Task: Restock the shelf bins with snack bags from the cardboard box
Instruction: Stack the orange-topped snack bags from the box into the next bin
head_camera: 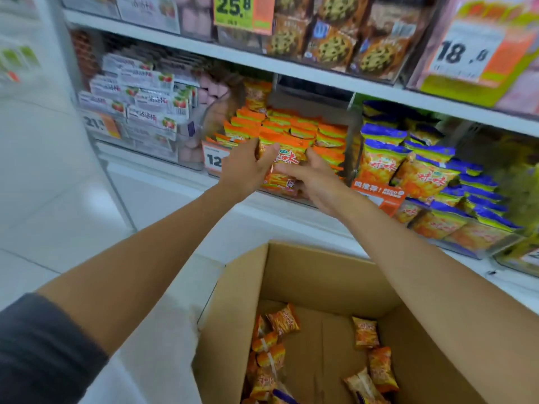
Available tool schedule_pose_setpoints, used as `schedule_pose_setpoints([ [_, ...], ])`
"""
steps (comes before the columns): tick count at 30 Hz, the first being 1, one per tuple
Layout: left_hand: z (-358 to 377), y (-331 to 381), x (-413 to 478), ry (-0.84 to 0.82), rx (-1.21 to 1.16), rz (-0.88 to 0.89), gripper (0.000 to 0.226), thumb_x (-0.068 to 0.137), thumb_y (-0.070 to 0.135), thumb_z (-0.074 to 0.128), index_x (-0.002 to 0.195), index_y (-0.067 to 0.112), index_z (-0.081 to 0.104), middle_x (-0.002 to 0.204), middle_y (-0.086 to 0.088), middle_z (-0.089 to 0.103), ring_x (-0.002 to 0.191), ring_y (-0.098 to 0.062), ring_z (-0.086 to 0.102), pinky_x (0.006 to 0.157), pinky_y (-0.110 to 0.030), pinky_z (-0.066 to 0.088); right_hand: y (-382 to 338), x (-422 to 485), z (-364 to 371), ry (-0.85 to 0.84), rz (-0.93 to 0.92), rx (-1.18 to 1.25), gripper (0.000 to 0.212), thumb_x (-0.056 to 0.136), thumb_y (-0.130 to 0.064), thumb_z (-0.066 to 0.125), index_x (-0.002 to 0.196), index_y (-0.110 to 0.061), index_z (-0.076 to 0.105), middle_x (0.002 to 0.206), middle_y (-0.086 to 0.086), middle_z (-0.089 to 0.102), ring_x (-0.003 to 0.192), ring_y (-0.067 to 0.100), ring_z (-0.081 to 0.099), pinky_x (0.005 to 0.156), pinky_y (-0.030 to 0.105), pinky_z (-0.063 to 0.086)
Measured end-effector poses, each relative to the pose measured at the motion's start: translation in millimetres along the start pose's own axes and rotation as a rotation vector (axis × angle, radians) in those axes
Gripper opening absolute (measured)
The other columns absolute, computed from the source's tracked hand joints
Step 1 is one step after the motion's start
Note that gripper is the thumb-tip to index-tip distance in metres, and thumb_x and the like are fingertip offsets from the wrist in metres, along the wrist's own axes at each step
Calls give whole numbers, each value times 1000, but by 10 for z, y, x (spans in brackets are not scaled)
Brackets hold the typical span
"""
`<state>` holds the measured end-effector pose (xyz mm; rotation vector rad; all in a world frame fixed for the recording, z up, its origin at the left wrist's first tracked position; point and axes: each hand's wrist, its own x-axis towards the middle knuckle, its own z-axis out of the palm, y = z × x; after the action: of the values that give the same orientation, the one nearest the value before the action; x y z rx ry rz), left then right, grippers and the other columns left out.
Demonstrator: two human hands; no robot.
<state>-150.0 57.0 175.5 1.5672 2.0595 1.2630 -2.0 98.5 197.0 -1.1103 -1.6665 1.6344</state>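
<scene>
Both my hands hold one orange snack bag (284,167) upright at the front of the clear shelf bin (348,135), which is packed with rows of the same orange bags. My left hand (248,170) grips the bag's left edge, thumb on its front. My right hand (316,177) grips its right edge and lower side. Below, the open cardboard box (320,275) holds several loose orange snack bags (284,319) scattered on its floor.
To the right sits a bin of blue-topped orange bags (420,173). Left of the orange bin are white strawberry-print packs (145,97). The shelf above (291,68) carries cookie packs and price tags. White floor lies to the left.
</scene>
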Motion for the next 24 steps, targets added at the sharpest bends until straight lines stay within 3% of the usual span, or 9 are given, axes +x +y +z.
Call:
schedule_pose_setpoints([
  [5,-261,-167,777,135,167,61,45,98,54,41,73,17,35,62,5,39,65,-19,41,67,-33,24,-240,894,170,90,-126,26,105,74,-21,83,154,-29,16,150,5,41,131,19,47,107,41,43],
  [7,-252,-277,1088,136,218,76,41,99,52,40,83,14,37,65,3,40,65,-18,40,66,-33,24,-279,1265,217,125,-147,-17,100,72,-22,84,153,-26,24,143,-1,49,127,17,51,102,35,45],
  [11,-159,-468,1658,62,229,90,50,99,54,39,106,5,47,88,-16,62,84,-37,59,74,-46,48,-322,1930,252,223,-175,-147,79,59,-33,83,131,-18,53,128,-1,62,117,19,58,98,39,48],
  [14,-104,-460,1924,28,249,63,46,101,44,43,113,0,45,102,-22,64,94,-39,61,75,-43,50,-357,2268,226,286,-154,-161,51,77,-26,77,119,-11,52,112,1,59,103,21,55,82,30,42],
  [16,-125,-467,2011,59,421,88,44,101,42,45,113,-1,49,107,-22,63,102,-37,59,74,-38,42,-319,2430,197,255,-151,-184,55,83,-30,74,127,-11,48,107,2,51,97,19,48,79,29,36],
  [19,-271,-631,2035,161,668,152,44,95,48,52,118,11,58,115,-13,63,114,-33,51,89,-39,40,-263,2556,213,264,-134,-241,34,85,-32,73,104,-16,50,92,-4,53,81,13,50,76,26,38],
  [21,-385,-739,2017,93,373,114,44,92,43,62,124,13,59,114,-6,63,111,-26,56,87,-34,46,-243,2601,297,300,-178,-338,33,84,-34,73,104,-14,54,92,-4,61,79,12,58,71,25,44],
  [22,-418,-764,2007,35,163,90,42,91,36,65,125,11,59,112,-2,63,107,-21,58,82,-28,46,-222,2635,331,325,-245,-387,50,82,-36,74,121,-14,54,106,2,64,89,17,63,74,26,49],
  [24,-464,-800,1953,-47,-84,84,41,91,21,68,129,10,58,111,4,62,104,-10,58,78,-15,42,-181,2673,390,377,-384,-485,85,82,-32,73,150,-26,24,139,10,50,109,26,61,86,39,55],
])
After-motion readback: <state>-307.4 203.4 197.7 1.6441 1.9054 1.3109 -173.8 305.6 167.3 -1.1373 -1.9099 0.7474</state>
